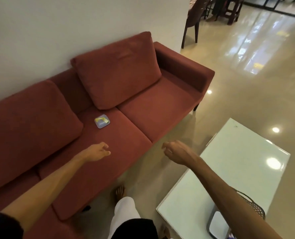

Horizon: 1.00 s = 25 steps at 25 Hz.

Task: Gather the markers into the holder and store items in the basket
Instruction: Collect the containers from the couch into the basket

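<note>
the person stands between a red sofa (122,128) and a white counter (229,169), with both bare arms stretched forward. the left hand (98,151) is over the front part of the middle seat cushion, its fingers loosely bent and relaxed, holding nothing. the right hand (175,152) hangs over the floor (246,87) between the sofa and the counter, the wrist bent and the fingers hanging loose, and it also holds nothing.

on the middle seat cushion, further back than the left hand and well apart from it, lies a small clear box (102,121) with something yellow inside; what it holds is too small to tell. two loose back cushions lean against the sofa back.

the dark mesh basket (253,207) stands on the near right corner of the counter, partly hidden behind the right forearm. a pale rounded thing (218,225) is inside it, but i cannot tell what it is. no markers and no holder can be recognised in this view.

one bare foot (120,191) is on the floor just beside the sofa edge. dark wooden chairs (193,19) stand in the far room.
</note>
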Tool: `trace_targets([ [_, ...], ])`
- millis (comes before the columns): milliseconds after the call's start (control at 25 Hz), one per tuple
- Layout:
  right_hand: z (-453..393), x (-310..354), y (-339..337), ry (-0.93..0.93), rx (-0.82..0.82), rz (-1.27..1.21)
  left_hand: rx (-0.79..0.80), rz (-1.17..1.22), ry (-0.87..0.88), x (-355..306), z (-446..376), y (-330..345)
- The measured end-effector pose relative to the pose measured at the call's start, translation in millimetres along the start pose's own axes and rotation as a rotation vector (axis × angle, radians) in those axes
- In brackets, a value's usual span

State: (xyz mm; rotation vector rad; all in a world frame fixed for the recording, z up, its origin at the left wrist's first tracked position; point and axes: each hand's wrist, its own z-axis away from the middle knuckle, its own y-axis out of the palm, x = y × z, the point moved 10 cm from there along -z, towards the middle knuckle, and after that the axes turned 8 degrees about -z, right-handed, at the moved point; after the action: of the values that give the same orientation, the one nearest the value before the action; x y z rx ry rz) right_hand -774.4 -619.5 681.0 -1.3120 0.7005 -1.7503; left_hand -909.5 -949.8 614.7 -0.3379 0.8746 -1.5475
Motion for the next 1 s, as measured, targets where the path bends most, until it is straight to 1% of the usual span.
trace_targets([
  [80, -34.9, 12.1, 10.8, 0.0, 0.002, -0.001, 0.052, -0.01, -0.011, 17.3, -42.3, -22.1],
  [160, -83.9, 10.1, 26.2, 0.031, 0.008, -0.038, 0.106, -0.031, -0.006, 38.8, -99.2, -48.3],
  [240, -131.8, 0.9, 51.7, 0.091, 0.048, -0.102, 0.101, -0.005, -0.036, 68.8, -161.2, -76.6],
  [320, -196.4, -12.1, 77.5, 0.16, 0.057, -0.157, 0.05, 0.03, -0.068, 108.0, -252.0, -108.5],
  [400, -256.2, -23.4, 95.8, 0.184, 0.053, -0.19, -0.029, 0.069, -0.073, 147.0, -336.7, -122.8],
  [480, -312.6, -32.4, 107.0, 0.165, 0.017, -0.211, -0.134, 0.08, -0.129, 186.2, -397.4, -130.7],
  [560, -361.9, -43.2, 128.3, 0.18, 0.014, -0.268, -0.173, 0.019, -0.181, 209.8, -446.0, -130.1],
  [640, -384.6, -59.7, 145.1, 0.252, 0.014, -0.319, -0.144, -0.096, -0.161, 214.0, -483.3, -119.7],
  [720, -395.8, -81.0, 158.5, 0.329, -0.002, -0.367, -0.07, -0.192, -0.125, 216.5, -529.4, -96.1],
  [800, -394.1, -90.4, 170.7, 0.381, -0.011, -0.39, 0.015, -0.309, -0.144, 230.1, -557.7, -70.5],
  [840, -388.2, -94.9, 178.2, 0.405, 0.0, -0.403, 0.032, -0.362, -0.167, 234.8, -566.4, -63.5],
  [920, -365.9, -104.5, 193.3, 0.482, 0.05, -0.448, -0.035, -0.39, -0.17, 227.8, -571.6, -66.4],
  [960, -351.8, -109.0, 199.2, 0.533, 0.073, -0.482, -0.072, -0.363, -0.157, 218.1, -570.1, -70.3],
  [1000, -337.7, -112.0, 202.3, 0.578, 0.089, -0.512, -0.075, -0.305, -0.155, 211.6, -566.7, -69.2],
])
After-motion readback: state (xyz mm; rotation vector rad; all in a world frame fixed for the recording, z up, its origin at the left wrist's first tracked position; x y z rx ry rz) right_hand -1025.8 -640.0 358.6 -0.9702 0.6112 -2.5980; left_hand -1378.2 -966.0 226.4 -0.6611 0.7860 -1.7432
